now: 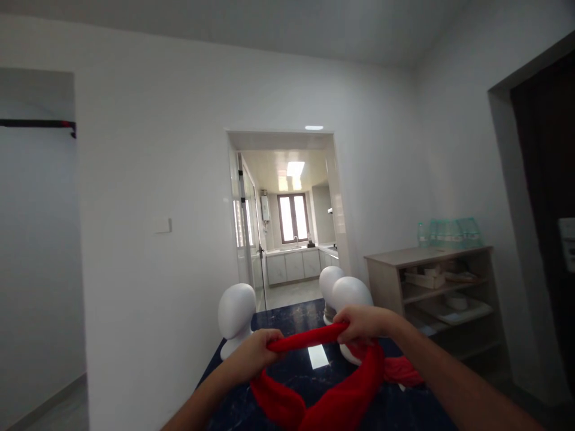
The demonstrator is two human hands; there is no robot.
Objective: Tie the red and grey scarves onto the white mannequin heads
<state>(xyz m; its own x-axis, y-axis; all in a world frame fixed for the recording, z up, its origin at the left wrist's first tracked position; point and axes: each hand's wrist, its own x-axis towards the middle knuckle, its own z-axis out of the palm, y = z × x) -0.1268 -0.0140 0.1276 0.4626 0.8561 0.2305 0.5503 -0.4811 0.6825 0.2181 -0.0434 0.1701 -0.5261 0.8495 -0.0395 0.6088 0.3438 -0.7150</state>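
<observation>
Filling most of the view is a white wall (148,179) with a doorway (287,209) in it that looks through to a lit kitchen with white cabinets and a window at the far end. To the right of the doorway stands a pale wooden shelf unit (431,281), with greenish see-through containers (451,233) on its top and trays and small items on its shelves. Low in the middle lies a dark, glossy table (287,320) with a marbled surface that throws back a bright patch of ceiling light. On it stand three white mannequin heads: one at the left (236,314), one at the back (329,281), and a nearer one at the right (351,293), which sits just behind the person's right hand. Above the table hangs a red scarf (314,383), held up by both hands; the short length between them is bunched into a taut, rope-like band, while the rest droops in a wide loop below the wrists, with one end trailing on the table to the right. The left hand (254,353) is closed in a fist around the left end of that band. The right hand (362,323) is closed around the right end, slightly higher and farther from the camera than the left
</observation>
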